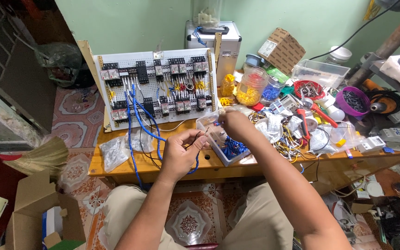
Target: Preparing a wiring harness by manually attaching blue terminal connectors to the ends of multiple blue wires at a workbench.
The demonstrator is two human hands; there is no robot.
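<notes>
Head view showed me both hands working close together above the front edge of the wooden tabletop (116, 166). My left hand (180, 155) was curled, thumb and forefinger pinched on a thin blue wire (194, 167) that looped down beneath the palm and ran back toward the white perforated wiring board (156, 88) standing upright at the rear. My right hand (235, 124) was closed in a loose fist over the clear plastic box (223, 148) of blue terminals; I could not tell whether its fingertips held anything, as they were turned away from me.

I judged the main risk to be the small part or wire end slipping from the pinch, since the grip was fingertip-only and the floor below was patterned tile where a tiny piece would vanish. A second hazard was the plastic box: it sat at the very lip of the tabletop, and a nudge from my right wrist could have tipped it off. The blue wire was already tied into the board, so a careless tug might have pulled it loose or rocked the board. Just right of the box lay a heap of tangled wires and bags (288, 134), an easy snag for my forearm.
</notes>
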